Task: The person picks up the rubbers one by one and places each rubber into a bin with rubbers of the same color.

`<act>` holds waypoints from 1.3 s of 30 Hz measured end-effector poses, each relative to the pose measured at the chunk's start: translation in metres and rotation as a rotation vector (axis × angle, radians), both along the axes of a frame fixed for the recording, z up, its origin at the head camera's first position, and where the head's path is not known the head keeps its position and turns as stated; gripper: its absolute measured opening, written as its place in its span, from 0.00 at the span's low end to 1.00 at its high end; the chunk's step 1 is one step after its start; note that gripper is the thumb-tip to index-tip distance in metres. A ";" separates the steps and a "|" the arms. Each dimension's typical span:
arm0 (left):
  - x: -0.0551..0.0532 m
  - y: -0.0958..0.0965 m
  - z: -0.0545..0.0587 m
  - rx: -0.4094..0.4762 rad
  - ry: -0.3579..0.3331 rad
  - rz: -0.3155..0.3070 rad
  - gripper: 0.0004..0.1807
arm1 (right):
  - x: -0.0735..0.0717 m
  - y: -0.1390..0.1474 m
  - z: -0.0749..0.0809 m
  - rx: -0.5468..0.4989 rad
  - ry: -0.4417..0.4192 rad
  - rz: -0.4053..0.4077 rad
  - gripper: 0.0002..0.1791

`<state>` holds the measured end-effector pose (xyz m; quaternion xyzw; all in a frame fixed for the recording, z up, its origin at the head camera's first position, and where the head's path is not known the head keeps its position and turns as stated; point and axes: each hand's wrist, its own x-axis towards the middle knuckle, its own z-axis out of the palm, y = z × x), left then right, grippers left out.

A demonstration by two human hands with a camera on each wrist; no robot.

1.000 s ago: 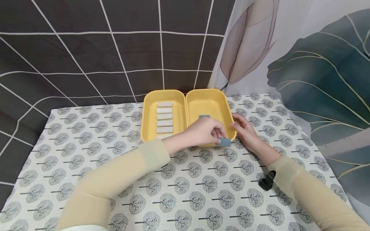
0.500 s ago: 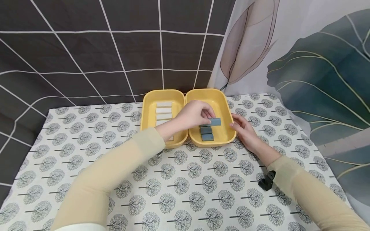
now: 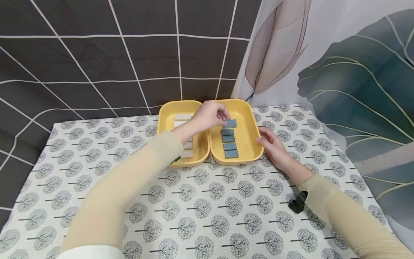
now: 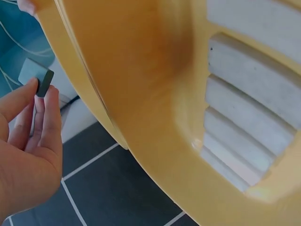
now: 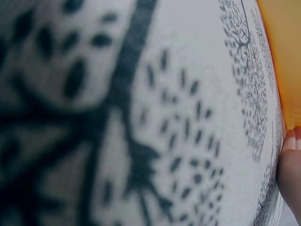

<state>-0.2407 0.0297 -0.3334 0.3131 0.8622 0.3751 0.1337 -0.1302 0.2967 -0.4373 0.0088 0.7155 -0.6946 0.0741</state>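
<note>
My left hand (image 3: 210, 114) pinches a blue-grey rectangular block (image 3: 230, 124) between thumb and fingertips, over the far part of the right yellow tray (image 3: 250, 136). The left wrist view shows the same block (image 4: 35, 75) held by its end. Several matching blue-grey blocks (image 3: 231, 154) lie in a column on that tray's floor, nearer to me. At the tray's right side my right hand (image 3: 275, 148) grips the rim, thumb on top and fingers outside. In the left tray (image 3: 164, 115), white blocks (image 4: 256, 77) form a column, partly hidden by my left forearm in the head view.
Both trays stand side by side at the back of a table with a tree-print cloth (image 3: 200, 208). Behind them hang a dark gridded curtain (image 3: 145, 57) and a leaf-patterned one (image 3: 355, 90). A small black device (image 3: 298, 203) sits at my right wrist.
My left hand has carried the blue-grey block from the right tray's near edge to its far part, uncovering the blocks in the column. The right hand has stayed on the rim.
</note>
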 end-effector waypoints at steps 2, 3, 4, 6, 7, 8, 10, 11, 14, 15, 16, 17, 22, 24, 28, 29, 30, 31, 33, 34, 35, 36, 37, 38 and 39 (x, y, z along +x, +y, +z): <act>-0.004 0.001 0.000 -0.003 0.001 -0.001 0.08 | 0.000 0.000 0.000 0.001 0.001 0.001 0.33; -0.006 0.001 0.000 -0.007 0.004 0.000 0.07 | 0.000 0.000 0.000 0.001 0.001 0.001 0.33; -0.008 0.002 0.000 -0.011 0.007 0.001 0.07 | 0.000 0.000 0.000 0.001 -0.001 0.000 0.33; -0.011 0.003 0.000 -0.015 0.009 0.005 0.07 | 0.000 0.001 0.000 0.004 -0.005 0.000 0.34; -0.013 0.004 0.000 -0.019 0.008 0.008 0.07 | 0.000 0.001 0.000 0.007 -0.008 0.000 0.34; -0.014 0.005 0.000 -0.024 0.007 0.012 0.07 | 0.000 0.001 0.000 0.008 -0.010 -0.001 0.34; -0.016 0.006 0.000 -0.038 0.004 0.019 0.06 | 0.000 0.001 0.000 0.007 -0.014 -0.004 0.34; -0.017 0.007 -0.001 -0.045 0.001 0.020 0.06 | 0.000 0.001 0.000 0.005 -0.015 -0.006 0.34; -0.021 0.009 -0.003 -0.070 0.001 0.020 0.06 | 0.000 -0.001 0.000 0.002 -0.016 -0.011 0.34; -0.022 0.010 -0.004 -0.075 0.002 0.020 0.06 | 0.000 -0.001 0.000 -0.002 -0.016 -0.012 0.34; -0.024 0.010 -0.006 -0.082 0.005 0.018 0.06 | 0.000 -0.001 0.000 -0.003 -0.016 -0.012 0.34; -0.026 0.011 -0.007 -0.087 0.004 0.016 0.06 | 0.000 -0.002 0.000 -0.005 -0.017 -0.011 0.34; -0.032 0.014 -0.014 -0.120 0.013 0.003 0.06 | 0.000 -0.003 0.001 -0.007 -0.013 -0.011 0.33; -0.034 0.015 -0.016 -0.133 0.021 -0.007 0.06 | 0.001 -0.003 0.002 -0.008 -0.010 -0.012 0.33; -0.038 0.017 -0.020 -0.156 0.027 -0.023 0.06 | 0.001 -0.003 0.002 -0.009 -0.007 -0.011 0.33; -0.039 0.017 -0.021 -0.159 0.026 -0.026 0.06 | 0.001 -0.003 0.002 -0.007 -0.007 -0.009 0.33; -0.039 0.018 -0.021 -0.162 0.026 -0.029 0.06 | 0.001 -0.003 0.002 -0.005 -0.006 -0.008 0.33; -0.040 0.018 -0.022 -0.164 0.026 -0.032 0.06 | 0.001 -0.003 0.002 -0.003 -0.007 -0.007 0.34; -0.040 0.018 -0.024 -0.168 0.028 -0.038 0.06 | 0.001 -0.003 0.002 -0.005 -0.006 -0.006 0.34; -0.041 0.019 -0.025 -0.171 0.028 -0.043 0.06 | 0.001 -0.003 0.002 -0.004 -0.006 -0.006 0.34; -0.041 0.019 -0.026 -0.173 0.027 -0.047 0.06 | 0.001 -0.003 0.002 -0.003 -0.006 -0.007 0.34; -0.041 0.019 -0.027 -0.179 0.028 -0.052 0.06 | 0.001 -0.004 0.002 -0.003 -0.008 -0.009 0.34; -0.041 0.019 -0.027 -0.184 0.027 -0.056 0.06 | 0.001 -0.004 0.001 -0.002 -0.009 -0.011 0.34; -0.041 0.019 -0.028 -0.188 0.026 -0.060 0.06 | 0.001 -0.004 0.001 0.000 -0.011 -0.013 0.34; -0.041 0.020 -0.028 -0.193 0.024 -0.063 0.06 | 0.001 -0.004 0.001 0.002 -0.014 -0.015 0.34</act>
